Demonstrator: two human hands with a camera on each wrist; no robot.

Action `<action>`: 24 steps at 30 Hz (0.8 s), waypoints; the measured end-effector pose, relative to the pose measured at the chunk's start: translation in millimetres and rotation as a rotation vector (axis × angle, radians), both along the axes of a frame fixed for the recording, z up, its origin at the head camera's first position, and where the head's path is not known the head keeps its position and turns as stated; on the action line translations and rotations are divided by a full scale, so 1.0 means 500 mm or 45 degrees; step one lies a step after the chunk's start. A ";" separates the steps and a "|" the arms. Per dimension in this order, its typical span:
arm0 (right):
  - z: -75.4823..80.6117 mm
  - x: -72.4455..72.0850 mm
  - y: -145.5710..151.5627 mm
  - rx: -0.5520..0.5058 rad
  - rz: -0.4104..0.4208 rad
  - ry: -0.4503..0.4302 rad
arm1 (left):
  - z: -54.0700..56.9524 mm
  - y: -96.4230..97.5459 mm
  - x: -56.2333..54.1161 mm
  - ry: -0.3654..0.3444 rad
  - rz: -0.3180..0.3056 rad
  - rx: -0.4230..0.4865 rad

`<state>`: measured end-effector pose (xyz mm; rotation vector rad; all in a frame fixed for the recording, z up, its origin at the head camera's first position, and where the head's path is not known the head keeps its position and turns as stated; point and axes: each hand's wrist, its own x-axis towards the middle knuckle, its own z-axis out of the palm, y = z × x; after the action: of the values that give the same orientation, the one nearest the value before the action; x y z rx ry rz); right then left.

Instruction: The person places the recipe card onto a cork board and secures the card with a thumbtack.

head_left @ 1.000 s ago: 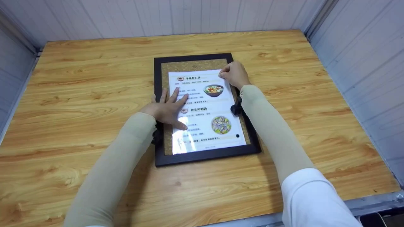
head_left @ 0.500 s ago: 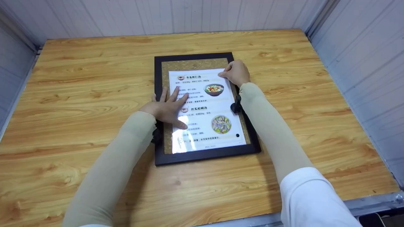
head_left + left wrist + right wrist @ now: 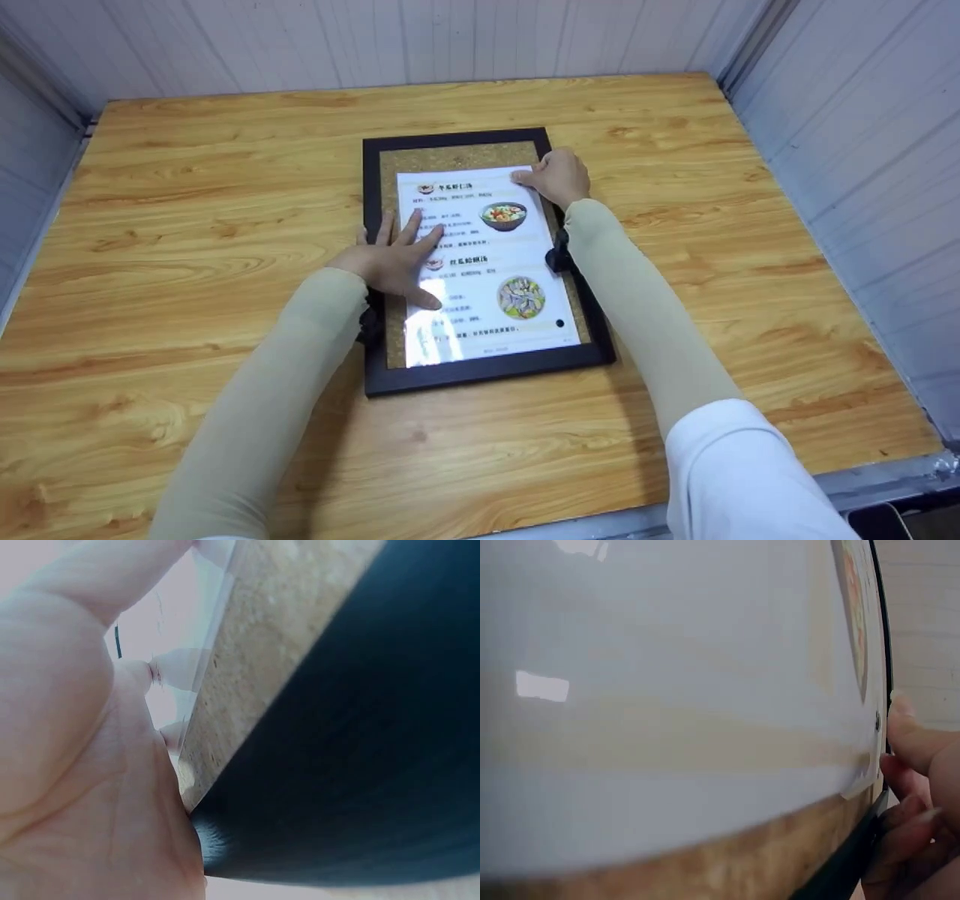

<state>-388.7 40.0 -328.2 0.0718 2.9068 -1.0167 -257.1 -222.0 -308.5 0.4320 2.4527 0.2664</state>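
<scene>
A black-framed corkboard (image 3: pixel 459 158) lies on the table, bearing a glossy printed recipe sheet (image 3: pixel 465 330) with two soup pictures. My left hand (image 3: pixel 394 264) rests spread over the sheet's left side and the board's left frame; in the left wrist view its palm (image 3: pixel 90 757) lies beside the dark frame (image 3: pixel 360 720). At the sheet's top right corner, my right hand (image 3: pixel 559 178) has its thumb and curled fingers close together. In the right wrist view, a small black pushpin (image 3: pixel 877 721) shows between thumb and fingers, largely hidden. A round black pushpin head (image 3: pixel 560 323) marks the sheet's lower right corner.
Wood-grain table (image 3: pixel 225 202) surrounds the board. Pale panel walls (image 3: pixel 450 45) rise behind and at both sides. A metal rail (image 3: pixel 885 474) runs along the front edge, with a dark object (image 3: pixel 877 521) below it at the right.
The right thumb reaches slightly farther left and flatter over the sheet's corner. My left hand keeps its place on the sheet. The head view shifts slightly.
</scene>
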 end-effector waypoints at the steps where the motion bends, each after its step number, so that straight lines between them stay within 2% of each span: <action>1: 0.001 0.000 0.003 -0.035 0.009 -0.020 | 0.000 0.000 -0.001 -0.001 0.001 0.002; 6: 0.008 -0.001 0.014 -0.174 0.042 -0.111 | -0.004 -0.001 -0.005 0.012 -0.012 -0.006; 13: 0.011 0.009 0.030 -0.385 0.145 -0.120 | -0.004 -0.019 -0.003 0.007 -0.005 -0.038; 18: 0.034 0.016 0.069 -0.360 0.146 -0.126 | -0.001 -0.022 -0.008 0.020 -0.008 -0.040; 24: 0.070 0.021 0.116 -0.250 0.181 -0.172 | -0.003 -0.027 -0.017 0.013 0.008 -0.026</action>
<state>-378.1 98.2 -293.2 -0.0718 2.6347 -1.2142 -265.6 -235.7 -309.9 0.4181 2.4646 0.2422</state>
